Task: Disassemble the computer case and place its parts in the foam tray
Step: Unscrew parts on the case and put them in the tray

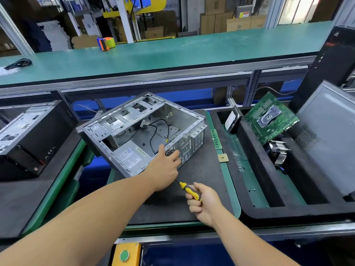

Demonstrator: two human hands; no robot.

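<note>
The left hand (pixel 165 167) grips the near rear corner of the open grey steel computer case (pixel 142 131), thumb up on the rim, fingers curled against the vented back panel. The case lies on its side on a dark mat (pixel 201 175). The right hand (pixel 203 204) is clenched round a yellow-handled screwdriver (pixel 189 191). Further right, the black foam tray (pixel 255 169) holds a green motherboard (pixel 272 118) leaning inside it and a finned metal heatsink (pixel 278 152).
</note>
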